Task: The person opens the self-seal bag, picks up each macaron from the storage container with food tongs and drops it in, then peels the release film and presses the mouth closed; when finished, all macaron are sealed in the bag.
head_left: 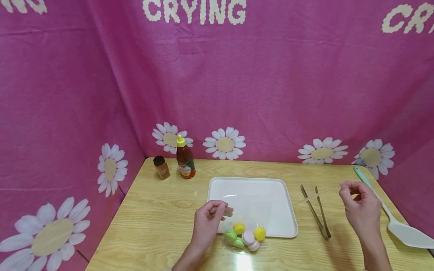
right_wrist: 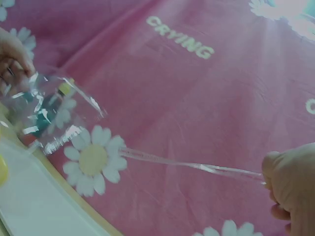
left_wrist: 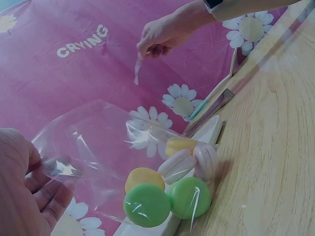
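Note:
My left hand (head_left: 210, 222) pinches the upper edge of a clear plastic bag (left_wrist: 93, 142) between thumb and fingers. Macarons in green, yellow and pale pink lie at the bag's bottom, among them a green macaron (left_wrist: 146, 205) and a pink macaron (head_left: 248, 237). The bag hangs in front of a white tray (head_left: 288, 210), its filled end by the tray's near edge. Off to the right, my raised right hand (head_left: 362, 207) pinches one end of a thin clear plastic strip (right_wrist: 192, 164). The strip trails leftward, apart from the bag.
Metal tongs (head_left: 320, 222) lie right of the tray. Beyond them is a white spatula (head_left: 407, 233) with a mint handle, at the table's right edge. A sauce bottle (head_left: 185, 162) and a spice jar (head_left: 161, 168) stand at the back left. Pink cloth (head_left: 271, 94) hangs around the table.

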A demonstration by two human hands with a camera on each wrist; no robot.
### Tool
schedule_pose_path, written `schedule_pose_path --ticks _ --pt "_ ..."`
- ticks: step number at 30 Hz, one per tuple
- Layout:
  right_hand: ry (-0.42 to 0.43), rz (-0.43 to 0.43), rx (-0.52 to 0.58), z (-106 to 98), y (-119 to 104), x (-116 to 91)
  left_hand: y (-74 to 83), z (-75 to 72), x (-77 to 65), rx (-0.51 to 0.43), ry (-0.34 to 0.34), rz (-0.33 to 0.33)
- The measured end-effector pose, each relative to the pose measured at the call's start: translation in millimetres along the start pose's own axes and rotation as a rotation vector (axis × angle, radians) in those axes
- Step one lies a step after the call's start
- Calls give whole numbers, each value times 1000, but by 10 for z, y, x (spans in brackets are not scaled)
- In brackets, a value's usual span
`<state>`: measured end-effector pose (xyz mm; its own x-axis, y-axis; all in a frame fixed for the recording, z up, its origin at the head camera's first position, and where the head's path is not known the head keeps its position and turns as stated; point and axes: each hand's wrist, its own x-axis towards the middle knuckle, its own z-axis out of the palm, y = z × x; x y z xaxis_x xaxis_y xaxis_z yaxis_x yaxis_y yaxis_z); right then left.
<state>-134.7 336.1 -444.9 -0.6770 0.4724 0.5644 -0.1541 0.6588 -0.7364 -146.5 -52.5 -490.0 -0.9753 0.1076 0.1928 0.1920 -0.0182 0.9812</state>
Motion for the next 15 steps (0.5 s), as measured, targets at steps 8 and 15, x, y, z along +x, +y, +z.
schedule_pose_path --ticks 8,15 --pt "-42 -55 -85 -51 136 49 -27 -44 7 -27 -5 23" --pt "-179 -118 -97 29 62 53 -17 -45 3 -19 -13 5"
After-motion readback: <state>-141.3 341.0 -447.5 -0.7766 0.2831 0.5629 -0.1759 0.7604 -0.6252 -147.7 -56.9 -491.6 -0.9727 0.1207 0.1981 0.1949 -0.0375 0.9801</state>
